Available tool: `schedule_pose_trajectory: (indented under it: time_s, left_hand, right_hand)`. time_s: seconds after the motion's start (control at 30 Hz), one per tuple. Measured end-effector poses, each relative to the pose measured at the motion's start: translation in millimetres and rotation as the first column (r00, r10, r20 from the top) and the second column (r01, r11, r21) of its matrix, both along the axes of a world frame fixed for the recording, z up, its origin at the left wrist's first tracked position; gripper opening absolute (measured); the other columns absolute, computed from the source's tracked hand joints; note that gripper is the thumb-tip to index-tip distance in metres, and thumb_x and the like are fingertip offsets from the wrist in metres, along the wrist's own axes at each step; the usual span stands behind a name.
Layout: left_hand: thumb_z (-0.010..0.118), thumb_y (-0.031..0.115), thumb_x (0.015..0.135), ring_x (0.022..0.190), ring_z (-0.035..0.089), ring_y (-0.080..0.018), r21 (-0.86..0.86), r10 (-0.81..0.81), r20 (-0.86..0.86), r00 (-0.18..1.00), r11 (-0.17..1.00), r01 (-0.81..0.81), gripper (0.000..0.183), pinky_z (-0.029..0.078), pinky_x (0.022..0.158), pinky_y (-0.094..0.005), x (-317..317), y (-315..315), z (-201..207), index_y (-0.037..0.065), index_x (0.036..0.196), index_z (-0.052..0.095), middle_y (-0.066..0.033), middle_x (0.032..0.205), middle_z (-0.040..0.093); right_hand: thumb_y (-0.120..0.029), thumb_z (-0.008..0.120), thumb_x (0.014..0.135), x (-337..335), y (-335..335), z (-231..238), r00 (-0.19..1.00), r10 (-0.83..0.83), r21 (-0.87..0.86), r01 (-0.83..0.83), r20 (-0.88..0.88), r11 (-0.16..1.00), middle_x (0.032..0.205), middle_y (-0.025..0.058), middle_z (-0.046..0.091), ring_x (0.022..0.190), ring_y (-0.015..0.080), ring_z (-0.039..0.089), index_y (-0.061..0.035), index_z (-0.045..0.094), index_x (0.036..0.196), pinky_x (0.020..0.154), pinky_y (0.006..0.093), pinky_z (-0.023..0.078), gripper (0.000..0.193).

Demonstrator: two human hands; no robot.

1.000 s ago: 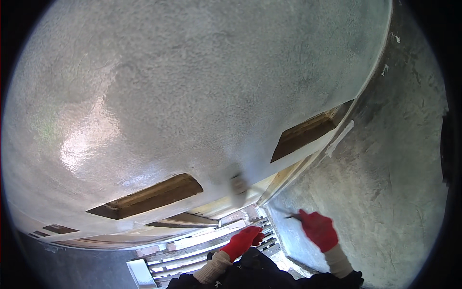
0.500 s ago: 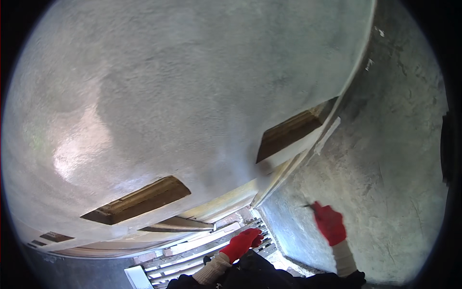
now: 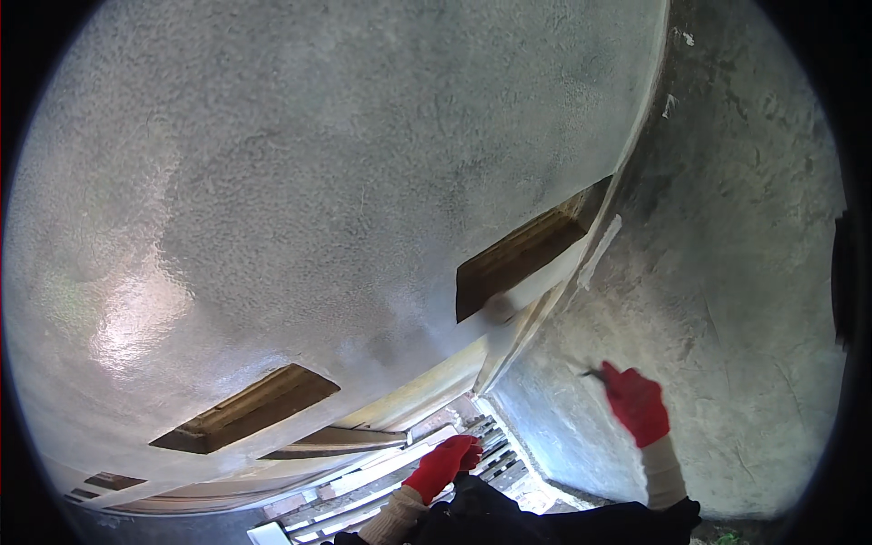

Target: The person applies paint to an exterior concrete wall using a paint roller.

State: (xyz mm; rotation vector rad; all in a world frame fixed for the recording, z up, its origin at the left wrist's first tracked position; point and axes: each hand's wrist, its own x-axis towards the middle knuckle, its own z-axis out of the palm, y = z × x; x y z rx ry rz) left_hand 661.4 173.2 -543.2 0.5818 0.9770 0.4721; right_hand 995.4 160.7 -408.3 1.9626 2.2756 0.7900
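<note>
My right hand [image 3: 638, 404], in a red knitted glove with a pale cuff, is raised in front of the grey plaster wall [image 3: 708, 327] on the right. It is closed on a small dark tool [image 3: 592, 373] whose thin end points left toward that wall; its kind cannot be made out, nor whether it touches. Lower down, close to my body, my left hand [image 3: 445, 465] wears a matching red glove. Its fingers are curled, and what they hold, if anything, is hidden.
A large grey, partly glossy surface [image 3: 345, 182] fills the left and top, with rectangular openings, one right [image 3: 518, 254] and one lower left [image 3: 245, 409]. Wooden slats [image 3: 350, 500] lie below my left hand. A pale strip [image 3: 601, 250] runs by the corner.
The view has shifted slightly. My right hand has moved a little right and up with the dark tool. My left hand has moved slightly left, its fingers more curled.
</note>
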Motion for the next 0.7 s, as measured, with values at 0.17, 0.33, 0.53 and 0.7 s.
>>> schedule_pose_trajectory:
  time_s: [0.17, 0.33, 0.53, 0.7]
  left_hand:
    - [0.045, 0.029, 0.094, 0.088, 0.061, -0.0181, -0.014, -0.016, 0.016, 1.0, 1.0, 0.016, 0.032, 0.05, 0.077, -0.0302, 6, 1, -2, 0.003, 0.111, 0.054, -0.01, 0.1, 0.062]
    - [0.048, 0.028, 0.093, 0.087, 0.06, -0.0159, -0.035, 0.035, 0.016, 0.999, 0.999, -0.034, 0.03, 0.05, 0.074, -0.0293, -1, -1, -13, 0.005, 0.11, 0.055, -0.0079, 0.098, 0.062]
    - [0.046, 0.031, 0.094, 0.081, 0.058, -0.0138, 0.001, 0.027, 0.088, 0.996, 1.0, -0.028, 0.032, 0.049, 0.072, -0.0279, 4, -2, 2, 0.005, 0.109, 0.055, -0.007, 0.096, 0.061]
    - [0.047, 0.037, 0.093, 0.089, 0.056, -0.0121, 0.071, -0.036, 0.144, 0.989, 0.997, 0.026, 0.04, 0.049, 0.077, -0.0278, -29, -16, -2, 0.007, 0.119, 0.051, -0.0056, 0.107, 0.057]
  right_hand:
    - [-0.023, 0.058, 0.082, 67, 7, 9, 0.947, -0.255, 0.107, 0.28, -0.196, 0.954, 0.072, 0.007, 0.053, 0.059, 0.0244, 0.057, -0.0199, 0.053, 0.118, 0.051, 0.0376, 0.047, 0.036]
    - [-0.02, 0.06, 0.081, 91, 36, -12, 0.962, -0.066, 0.274, 0.14, -0.264, 0.952, 0.078, 0.0102, 0.058, 0.065, 0.0277, 0.058, -0.0176, 0.053, 0.122, 0.057, 0.0393, 0.048, 0.041]
    - [-0.014, 0.055, 0.086, 69, -1, -1, 0.921, -0.19, -0.024, 0.193, -0.341, 0.981, 0.079, 0.0125, 0.057, 0.067, 0.0306, 0.058, -0.0135, 0.052, 0.123, 0.058, 0.0416, 0.045, 0.037]
    - [-0.012, 0.06, 0.082, -49, -11, -17, 0.844, 0.061, -0.104, -0.138, -0.533, 0.985, 0.074, 0.0114, 0.056, 0.061, 0.0284, 0.057, -0.0097, 0.057, 0.117, 0.053, 0.0392, 0.045, 0.035]
